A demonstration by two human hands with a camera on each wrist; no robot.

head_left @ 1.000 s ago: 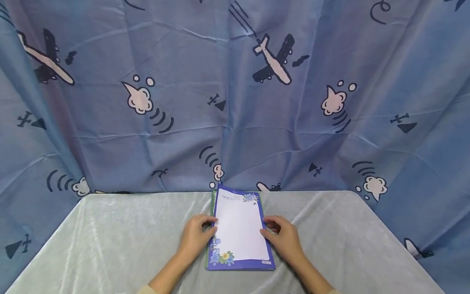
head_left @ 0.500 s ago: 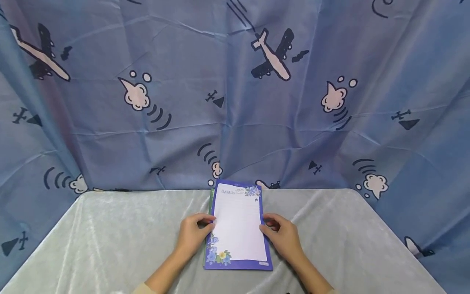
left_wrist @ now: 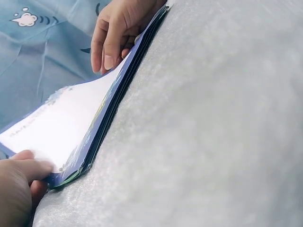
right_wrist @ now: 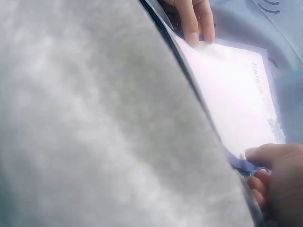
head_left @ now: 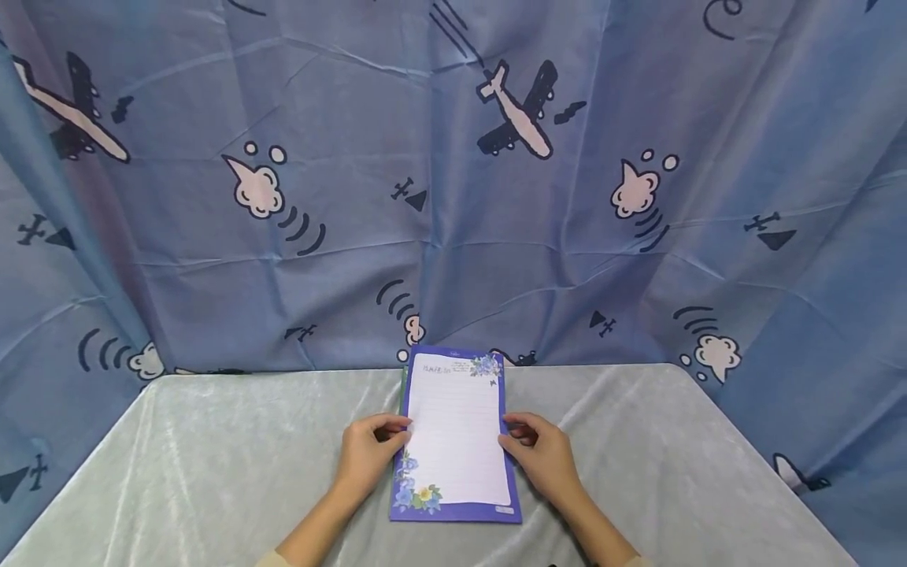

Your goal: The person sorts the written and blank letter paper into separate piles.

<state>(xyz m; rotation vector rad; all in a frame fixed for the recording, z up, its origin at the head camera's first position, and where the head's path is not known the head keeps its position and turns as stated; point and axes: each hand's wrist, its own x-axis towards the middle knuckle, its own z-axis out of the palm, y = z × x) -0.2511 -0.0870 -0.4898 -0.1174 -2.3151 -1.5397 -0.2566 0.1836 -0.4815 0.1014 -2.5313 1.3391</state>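
Note:
A stack of letter paper lies on the table, its top sheet lined and white with a purple border, blue flowers at two corners and faint writing at the top. My left hand pinches its left edge, thumb on top and fingers at the side. Across from it, my right hand pinches the right edge in the same way. Several layers show along the near edge of the stack in the left wrist view. A sliver of green sheet peeks out at the upper left. Most fingertips below the paper are hidden.
A pale grey plush cloth covers the table. Behind its far edge hangs a blue curtain printed with planes and clouds, close to the top of the stack.
The top sheets have straightened and now cover nearly all of the green sheet beneath. Their raised top-left corner lies flatter. Both hands keep their grip, shifting slightly left in view.

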